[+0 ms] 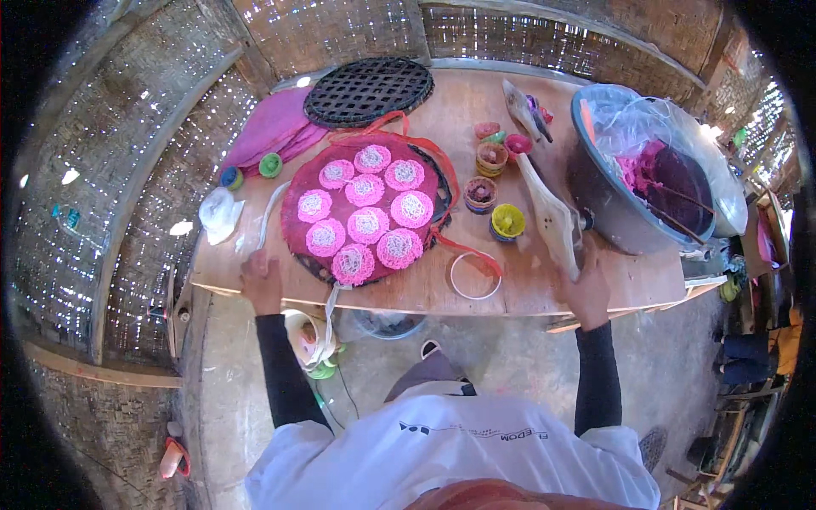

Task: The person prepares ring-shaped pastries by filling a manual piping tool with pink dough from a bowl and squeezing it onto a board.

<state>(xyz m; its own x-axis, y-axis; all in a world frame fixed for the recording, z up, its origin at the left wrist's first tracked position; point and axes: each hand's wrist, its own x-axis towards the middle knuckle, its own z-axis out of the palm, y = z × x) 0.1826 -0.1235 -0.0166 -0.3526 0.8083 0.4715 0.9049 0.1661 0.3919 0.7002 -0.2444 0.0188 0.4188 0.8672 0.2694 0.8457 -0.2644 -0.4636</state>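
Note:
My left hand (262, 279) is at the table's near edge, its fingers closed at the end of a pale strip (270, 208). That strip runs beside a round tray (291, 223) lined with dark pink cloth. Several pink rounds with whitish, stringy centres (365, 189) lie spread on the tray. My right hand (588, 293) closes around the near end of a long, pale wooden tool (551, 208), which slants away across the table. Part of the grip is hidden behind the wood.
At right stands a large grey tub (625, 225) with plastic and pink stuff inside. Small coloured cups (507, 221) sit mid-table near a white ring (466, 291). A black woven lid (368, 92), pink cloths (274, 127) and a plastic bag (219, 214) lie farther back and left.

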